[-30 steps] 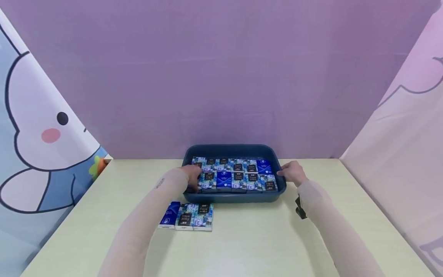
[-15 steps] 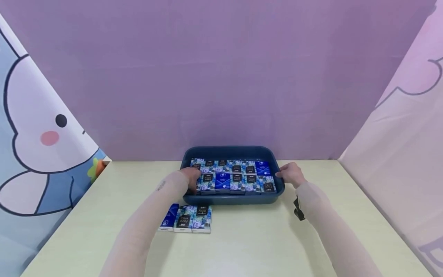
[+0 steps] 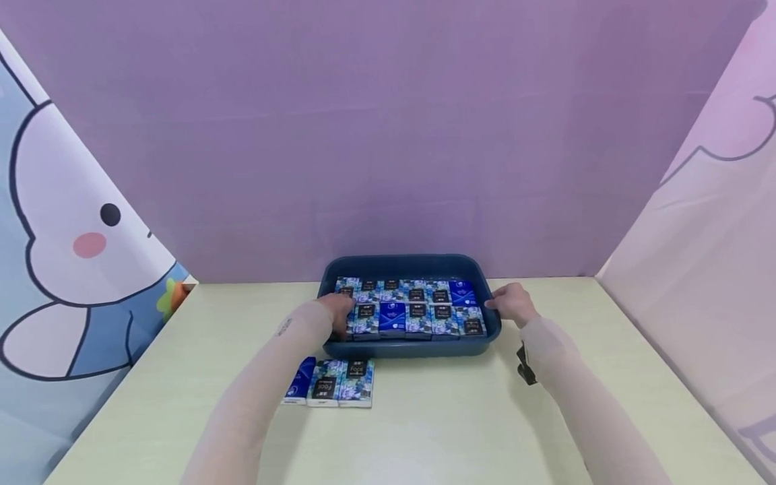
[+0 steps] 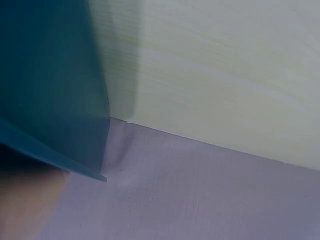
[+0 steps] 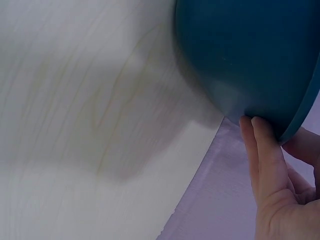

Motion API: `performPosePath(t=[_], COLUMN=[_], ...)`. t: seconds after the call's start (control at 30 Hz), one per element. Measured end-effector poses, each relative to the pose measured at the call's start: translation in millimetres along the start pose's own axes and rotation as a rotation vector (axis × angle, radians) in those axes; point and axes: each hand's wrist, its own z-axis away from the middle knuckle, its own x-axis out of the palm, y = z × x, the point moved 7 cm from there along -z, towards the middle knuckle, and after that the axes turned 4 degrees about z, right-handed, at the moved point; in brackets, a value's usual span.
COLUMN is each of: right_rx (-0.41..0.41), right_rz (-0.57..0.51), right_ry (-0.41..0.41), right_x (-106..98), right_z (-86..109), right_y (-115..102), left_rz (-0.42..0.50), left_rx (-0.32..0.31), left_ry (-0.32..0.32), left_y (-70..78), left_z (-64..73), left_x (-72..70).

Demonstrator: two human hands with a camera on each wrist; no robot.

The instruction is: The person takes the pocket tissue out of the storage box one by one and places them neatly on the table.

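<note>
Right hand (image 3: 511, 303) was clamped on tray (image 3: 400, 349) rim; left hand (image 3: 338, 315) was set over opposite end, grip undeterminable. Packets (image 3: 418, 320) were seated in tray, three others (image 3: 356, 384) on surface (image 3: 448, 431). No recent shift was seen; tray was judged steadied.

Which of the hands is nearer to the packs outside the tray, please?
Left. The left hand is beyond the packs, at the left end of the tray; the right hand, farther off, grips its right end.
</note>
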Motion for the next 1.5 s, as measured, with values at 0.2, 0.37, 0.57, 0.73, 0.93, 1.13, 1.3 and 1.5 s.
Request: performPosePath(t=[0.2,0.37,0.57,0.73,0.93,1.13,1.3,1.5], right_rx=[0.0,0.003,0.002,0.008,0.01,0.022,0.036,0.023], right_rz=[-0.006,-0.014,-0.013,-0.025,-0.016,-0.02,-0.005,0.006], right_ry=[0.007,-0.001,0.003,-0.003,-0.008,-0.009,-0.003,-0.004], right_x=[1,3,0,0,2,2,1,1], right_z=[-0.4,-0.1,1.0,0.8,0.2,-1.1,-0.5,0.3], right_y=[-2,0,1,0,2,4,4,2], left_rz=[-0.002,0.009,0.013,0.007,-0.03,-0.068,-0.076,-0.111], left_rx=[0.01,-0.021,-0.006,0.023,0.066,0.064,0.077,0.093], left_ry=[0.002,-0.005,0.009,0.026,0.028,0.029,0.035,0.048], left_y=[-1.2,-6.2,-3.7,-3.4,3.2,10.9,22.1,36.2], left_z=[2.0,5.0,11.1,17.5,31.8,46.9,61.4,79.9], left_x=[-2.6,-4.5,-17.5,-30.4,-43.7,-51.0,-55.3,-57.4])
